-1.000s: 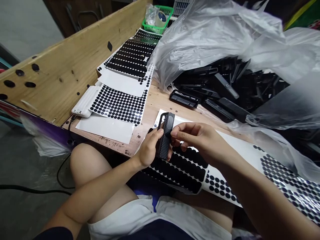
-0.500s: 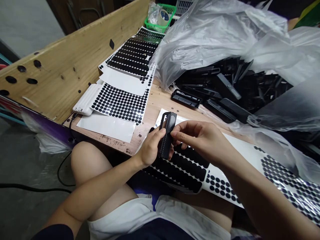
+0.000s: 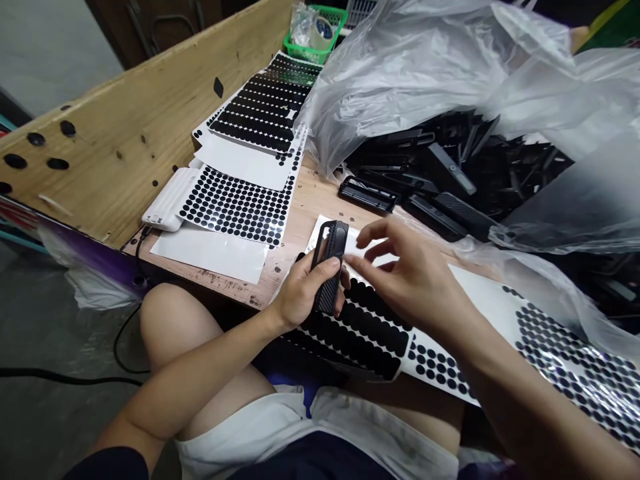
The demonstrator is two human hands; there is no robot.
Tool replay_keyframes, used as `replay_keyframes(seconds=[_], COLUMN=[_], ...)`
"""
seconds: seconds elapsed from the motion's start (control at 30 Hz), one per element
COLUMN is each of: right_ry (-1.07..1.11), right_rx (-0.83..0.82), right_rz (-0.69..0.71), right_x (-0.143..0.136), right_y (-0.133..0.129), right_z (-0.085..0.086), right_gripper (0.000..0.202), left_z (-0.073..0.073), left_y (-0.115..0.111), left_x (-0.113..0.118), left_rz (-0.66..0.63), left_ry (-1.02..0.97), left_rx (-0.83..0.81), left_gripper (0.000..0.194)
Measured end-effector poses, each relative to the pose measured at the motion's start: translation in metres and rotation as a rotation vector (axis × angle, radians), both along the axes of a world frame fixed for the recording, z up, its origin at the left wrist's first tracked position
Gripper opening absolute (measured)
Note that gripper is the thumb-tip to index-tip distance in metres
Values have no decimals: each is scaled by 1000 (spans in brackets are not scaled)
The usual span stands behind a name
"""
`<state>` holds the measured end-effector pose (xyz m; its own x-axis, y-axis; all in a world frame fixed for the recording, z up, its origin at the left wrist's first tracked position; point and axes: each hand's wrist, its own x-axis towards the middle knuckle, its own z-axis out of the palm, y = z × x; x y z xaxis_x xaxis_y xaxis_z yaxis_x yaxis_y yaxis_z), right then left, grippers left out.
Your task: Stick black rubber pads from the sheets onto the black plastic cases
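Observation:
My left hand (image 3: 305,290) grips a black plastic part (image 3: 330,293), oblong, with a carbon-fibre-look surface and a long opening along one side. The thumb lies across its face, and fingertips show at its right edge. Just right of the part, my right hand (image 3: 405,267) has its fingers apart, with nothing visible between them; whether a fingertip still touches the part I cannot tell. Beneath both hands lies a sheet of large black round stickers (image 3: 375,333), on top of a white sheet with smaller black dots (image 3: 435,367).
A clear plastic bag (image 3: 425,73) spills many similar black parts (image 3: 450,173) at the right. More sticker sheets (image 3: 235,207) and a white power bank (image 3: 170,200) with a cable lie at the left, beside a wooden side board (image 3: 165,100). A green basket (image 3: 317,50) stands behind.
My right hand has moved off the face of the black part, and its fingers have spread. The left thumb has shifted further across the part.

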<state>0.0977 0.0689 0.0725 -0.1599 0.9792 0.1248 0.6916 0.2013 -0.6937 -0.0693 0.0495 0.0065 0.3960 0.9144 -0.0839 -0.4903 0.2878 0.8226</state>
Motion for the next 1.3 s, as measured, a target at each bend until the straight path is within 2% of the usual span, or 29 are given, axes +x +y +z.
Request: replay_keyframes(seconds=[0.1, 0.17, 0.23, 0.37, 0.43, 0.53, 0.63, 0.83, 0.9, 1.0, 1.1, 1.17, 1.3], right_ry=[-176, -293, -309, -224, -196, -143, -129, -270, -304, -333, -341, -349, -426], right_rx=[140, 169, 244, 466, 459, 327, 231, 259, 249, 188, 126, 175, 425], right_rz=[-34, 67, 201, 437, 482, 420, 355, 361, 292, 106, 77, 129, 155], right_x=[20, 30, 35, 36, 38, 43, 47, 53, 64, 89, 109, 113, 106], right_y=[1, -4, -11, -26, -27, -24, -16, -10, -14, -28, -46, -56, -70], right_z=[-18, -30, -39, -37, -31, -27, -35, -53, -51, -44, -42, -46, -52], right_gripper=[19, 22, 18, 11, 12, 8, 14, 26, 35, 42, 36, 27, 8], left_z=[1, 1, 1, 0, -1, -2, -1, 2, 1, -1, 0, 2, 8], left_y=[3, 4, 5, 6, 6, 6, 6, 0, -2, -5, -7, -8, -7], left_x=[-2, -2, -2, -2, -2, -3, -3, -2, -3, -3, -2, -1, 2], left_rz=[-12, 6, 13, -1, -6, -3, 4, -72, -101, -125, -129, -124, -127], left_ry=[-61, -100, -136, -178, -183, -185, -171, -61, 25, 162, 252, 316, 476], left_rx=[-29, -59, -86, -115, -116, -109, -85, 20, 77, 160, 230, 263, 315], left_gripper=[44, 44, 45, 47, 47, 45, 44, 46, 48, 49, 49, 46, 40])
